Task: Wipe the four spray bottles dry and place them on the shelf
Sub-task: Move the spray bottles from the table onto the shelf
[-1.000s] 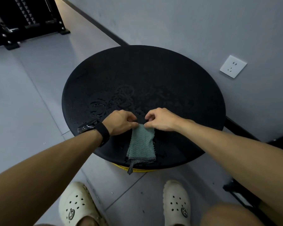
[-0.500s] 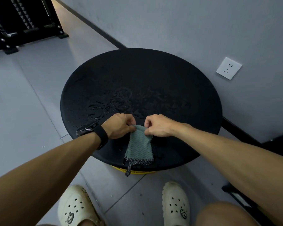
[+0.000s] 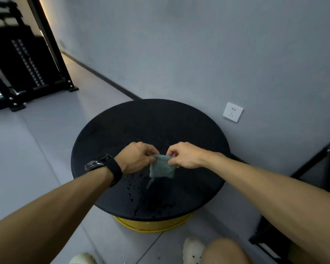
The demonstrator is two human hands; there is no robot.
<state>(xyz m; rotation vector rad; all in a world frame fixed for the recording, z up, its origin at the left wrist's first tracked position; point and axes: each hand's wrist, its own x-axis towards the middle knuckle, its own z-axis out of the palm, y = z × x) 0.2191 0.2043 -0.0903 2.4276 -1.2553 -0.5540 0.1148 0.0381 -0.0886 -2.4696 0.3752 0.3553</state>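
Both hands up over the round black table (image 3: pixel 122 121), pinching one small green cloth (image 3: pixel 161 166) between them. Left hand (image 3: pixel 136 159) — fingers curled, thumb and fingertips nipping the cloth's upper left corner. Right hand (image 3: pixel 185 156) — same grip on the upper right corner, knuckles toward the wall. The two hands sit close together, the cloth's top edge bunched between them. The cloth hangs down from the pinch, clear of the table as far as I can tell; a thin strand or drip trails from its lower left edge toward the surface, too blurred to say which.

Spray bottles: none in view, so I cannot tell where they are. Shelf: a dark frame (image 3: pixel 312 168) sits at the right edge, but I cannot tell if that is it.

Table top is wet — water drops (image 3: pixel 131 189) scattered on the near half, mostly below the left hand, plus a wet sheen under the cloth. Yellow base (image 3: pixel 151 226) shows under the near rim. Black watch (image 3: pixel 103 164) on the left wrist. White wall socket (image 3: pixel 233 112) on the grey wall just right of the table. Black metal rack (image 3: pixel 27 63) at far left on the tile floor. Pale clogs (image 3: pixel 193 252) at the bottom edge.
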